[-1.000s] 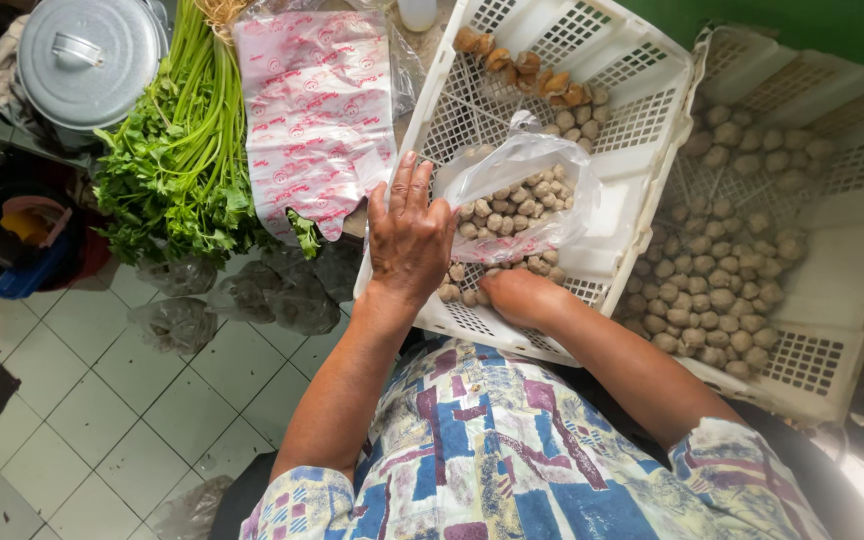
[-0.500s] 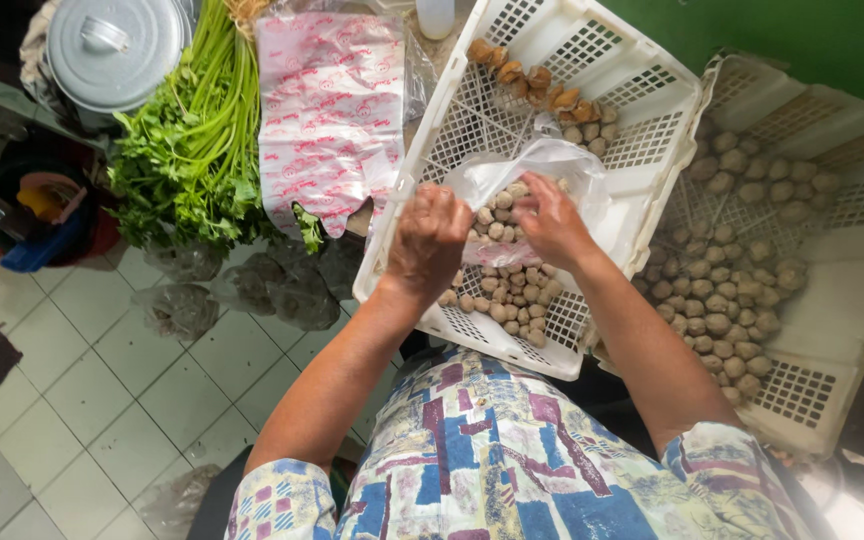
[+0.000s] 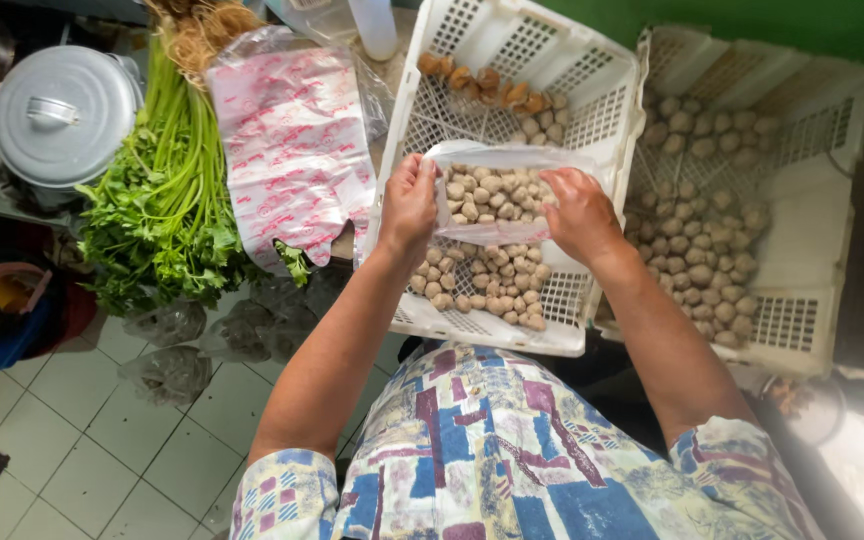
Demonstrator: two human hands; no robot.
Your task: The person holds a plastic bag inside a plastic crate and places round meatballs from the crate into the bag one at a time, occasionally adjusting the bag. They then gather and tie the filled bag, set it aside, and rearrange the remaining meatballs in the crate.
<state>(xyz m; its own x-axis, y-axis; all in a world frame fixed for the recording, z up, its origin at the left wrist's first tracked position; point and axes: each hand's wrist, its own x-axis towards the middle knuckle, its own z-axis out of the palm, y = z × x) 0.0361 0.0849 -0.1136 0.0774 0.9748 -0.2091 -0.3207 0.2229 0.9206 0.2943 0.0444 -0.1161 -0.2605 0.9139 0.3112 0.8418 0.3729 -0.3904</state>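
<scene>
I've got left hand (image 3: 409,205) and right hand (image 3: 577,212) pinching the clear bag (image 3: 497,195) of meatballs by both ends, level above the near white crate (image 3: 592,120) so nothing spills.

— What do you have on, seen from your own head camera?

— You wear a short-sleeved shirt of patchwork print: blocks of blue, dark maroon, cream and pale yellow-green, broken by thin lines and speckled patches. The sleeves end above your elbows, each with a hemmed edge in the same print.

— And below the sleeves?

— Your forearms are bare down to the wrists. No watch, bracelet or glove shows on your left hand (image 3: 408,205) or your right hand (image 3: 580,212). No ring shows on the fingers that are in view.

— Anything else of you visible?

— Only the shirt front, which fills the lower middle of the view; its cloth lies in loose folds.
</scene>
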